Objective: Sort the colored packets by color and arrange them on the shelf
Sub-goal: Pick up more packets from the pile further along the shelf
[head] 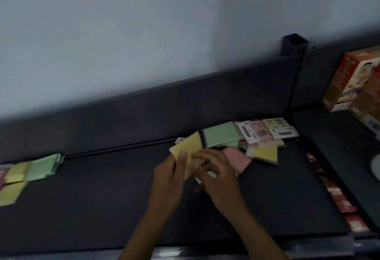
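At the frame's lower centre, above the dark shelf, both hands, left and right, pinch a yellow packet; it looks light, thin and bendy, best held by its edges.

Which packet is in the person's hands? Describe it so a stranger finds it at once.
On the dark shelf, look just left of the mixed heap of packets by the black upright post. There the left hand and right hand together hold a yellow packet, the only one lifted off the shelf.
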Action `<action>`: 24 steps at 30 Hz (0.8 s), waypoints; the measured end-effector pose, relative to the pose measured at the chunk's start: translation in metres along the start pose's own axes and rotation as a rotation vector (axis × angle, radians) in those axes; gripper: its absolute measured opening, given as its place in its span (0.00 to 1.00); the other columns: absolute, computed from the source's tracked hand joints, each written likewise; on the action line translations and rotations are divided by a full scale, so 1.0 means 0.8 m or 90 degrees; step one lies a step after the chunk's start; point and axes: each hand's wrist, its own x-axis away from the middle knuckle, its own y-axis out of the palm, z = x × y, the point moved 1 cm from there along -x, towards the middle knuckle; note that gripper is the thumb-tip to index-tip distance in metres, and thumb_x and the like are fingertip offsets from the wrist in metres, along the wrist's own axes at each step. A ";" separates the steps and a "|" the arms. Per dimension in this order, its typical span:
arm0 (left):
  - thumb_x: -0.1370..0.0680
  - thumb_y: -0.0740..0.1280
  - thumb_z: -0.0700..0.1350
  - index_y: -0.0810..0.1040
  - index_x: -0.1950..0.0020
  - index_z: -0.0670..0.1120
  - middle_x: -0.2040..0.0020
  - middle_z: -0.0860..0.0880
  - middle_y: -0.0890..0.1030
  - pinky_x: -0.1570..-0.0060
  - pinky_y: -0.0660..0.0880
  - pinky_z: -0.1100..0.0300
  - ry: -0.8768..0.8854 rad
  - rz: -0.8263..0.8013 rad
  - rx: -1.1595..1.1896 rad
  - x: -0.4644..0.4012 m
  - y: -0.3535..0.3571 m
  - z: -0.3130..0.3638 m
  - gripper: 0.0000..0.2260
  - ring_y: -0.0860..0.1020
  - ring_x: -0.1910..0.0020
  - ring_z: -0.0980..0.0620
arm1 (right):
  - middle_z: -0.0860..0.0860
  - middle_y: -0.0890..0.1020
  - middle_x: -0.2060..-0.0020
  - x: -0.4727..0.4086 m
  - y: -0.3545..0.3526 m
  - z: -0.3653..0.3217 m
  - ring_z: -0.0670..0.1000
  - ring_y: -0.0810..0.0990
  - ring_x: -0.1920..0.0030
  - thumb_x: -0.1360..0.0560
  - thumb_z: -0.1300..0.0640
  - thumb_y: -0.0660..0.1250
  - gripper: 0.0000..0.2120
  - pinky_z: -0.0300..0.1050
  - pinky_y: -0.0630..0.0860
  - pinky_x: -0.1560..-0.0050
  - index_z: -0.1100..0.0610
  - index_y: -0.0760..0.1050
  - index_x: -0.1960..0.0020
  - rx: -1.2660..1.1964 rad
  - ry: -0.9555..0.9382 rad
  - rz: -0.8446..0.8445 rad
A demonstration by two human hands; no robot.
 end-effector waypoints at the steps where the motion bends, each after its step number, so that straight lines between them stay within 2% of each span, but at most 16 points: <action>1: 0.17 0.62 0.52 0.70 0.66 0.49 0.74 0.54 0.67 0.74 0.62 0.62 -0.004 0.009 -0.004 0.003 -0.013 -0.005 0.18 0.66 0.73 0.57 | 0.46 0.75 0.38 0.000 0.013 0.004 0.52 0.83 0.51 0.22 0.58 0.72 0.12 0.57 0.84 0.61 0.47 0.80 0.40 0.004 0.016 0.004; 4: 0.17 0.62 0.53 0.69 0.65 0.45 0.73 0.53 0.67 0.73 0.63 0.59 -0.010 0.041 -0.010 0.016 -0.057 -0.023 0.19 0.67 0.73 0.57 | 0.45 0.80 0.42 0.003 0.054 0.008 0.52 0.85 0.55 0.22 0.56 0.72 0.18 0.51 0.82 0.69 0.46 0.74 0.34 -0.059 0.122 -0.005; 6: 0.17 0.62 0.53 0.72 0.62 0.44 0.70 0.51 0.71 0.72 0.68 0.58 -0.009 0.067 -0.019 0.026 -0.089 -0.038 0.17 0.70 0.71 0.56 | 0.49 0.84 0.48 0.007 0.085 0.008 0.54 0.85 0.60 0.21 0.55 0.71 0.17 0.48 0.78 0.72 0.49 0.74 0.34 -0.070 0.157 -0.016; 8: 0.17 0.63 0.52 0.76 0.58 0.47 0.64 0.50 0.76 0.67 0.74 0.61 -0.015 0.111 -0.017 0.036 -0.124 -0.055 0.14 0.76 0.66 0.56 | 0.53 0.84 0.55 0.015 0.120 0.008 0.53 0.82 0.65 0.21 0.56 0.70 0.13 0.45 0.74 0.75 0.53 0.77 0.37 -0.047 0.162 -0.033; 9: 0.18 0.63 0.52 0.75 0.60 0.49 0.64 0.51 0.76 0.67 0.73 0.64 -0.017 0.141 -0.017 0.041 -0.144 -0.063 0.13 0.77 0.65 0.57 | 0.54 0.84 0.58 0.020 0.140 0.008 0.52 0.80 0.67 0.21 0.57 0.70 0.12 0.44 0.73 0.76 0.55 0.78 0.38 -0.040 0.163 -0.047; 11: 0.18 0.64 0.52 0.69 0.66 0.53 0.69 0.55 0.72 0.70 0.67 0.67 -0.025 0.188 -0.036 0.054 -0.187 -0.081 0.16 0.72 0.71 0.59 | 0.54 0.83 0.63 0.035 0.184 0.010 0.50 0.78 0.70 0.20 0.58 0.69 0.08 0.44 0.73 0.77 0.56 0.79 0.41 -0.038 0.159 -0.085; 13: 0.18 0.64 0.54 0.67 0.69 0.49 0.73 0.50 0.66 0.73 0.63 0.59 -0.036 0.191 -0.067 0.070 -0.228 -0.101 0.20 0.67 0.73 0.59 | 0.53 0.82 0.66 0.052 0.229 0.015 0.49 0.77 0.71 0.20 0.59 0.69 0.06 0.44 0.74 0.76 0.58 0.79 0.43 -0.036 0.161 -0.110; 15: 0.18 0.63 0.56 0.68 0.68 0.46 0.73 0.46 0.65 0.72 0.63 0.54 -0.042 0.185 -0.094 0.088 -0.265 -0.118 0.22 0.66 0.73 0.58 | 0.52 0.81 0.68 0.068 0.273 0.022 0.49 0.76 0.72 0.20 0.60 0.68 0.06 0.44 0.74 0.76 0.59 0.79 0.44 -0.036 0.175 -0.126; 18: 0.17 0.63 0.56 0.64 0.69 0.53 0.73 0.52 0.63 0.72 0.60 0.61 -0.053 0.197 -0.111 0.111 -0.318 -0.138 0.21 0.64 0.73 0.58 | 0.51 0.80 0.70 0.091 0.332 0.030 0.48 0.76 0.73 0.20 0.60 0.68 0.04 0.44 0.74 0.76 0.58 0.78 0.46 -0.042 0.189 -0.156; 20: 0.18 0.63 0.56 0.63 0.69 0.51 0.73 0.51 0.63 0.72 0.61 0.61 -0.068 0.215 -0.111 0.128 -0.355 -0.154 0.22 0.64 0.73 0.57 | 0.51 0.79 0.71 0.106 0.371 0.036 0.48 0.76 0.73 0.20 0.60 0.67 0.04 0.43 0.73 0.76 0.59 0.77 0.46 -0.039 0.191 -0.171; 22: 0.18 0.63 0.57 0.65 0.68 0.48 0.74 0.48 0.66 0.72 0.66 0.57 -0.083 0.231 -0.123 0.146 -0.393 -0.173 0.22 0.68 0.75 0.54 | 0.53 0.79 0.70 0.124 0.410 0.043 0.50 0.76 0.72 0.20 0.61 0.67 0.04 0.45 0.74 0.74 0.59 0.77 0.46 -0.036 0.189 -0.180; 24: 0.18 0.62 0.58 0.70 0.66 0.49 0.73 0.45 0.72 0.70 0.72 0.49 -0.110 0.243 -0.124 0.166 -0.429 -0.190 0.21 0.74 0.74 0.49 | 0.56 0.80 0.67 0.144 0.449 0.047 0.52 0.75 0.72 0.20 0.60 0.67 0.03 0.47 0.74 0.73 0.57 0.77 0.46 -0.030 0.182 -0.189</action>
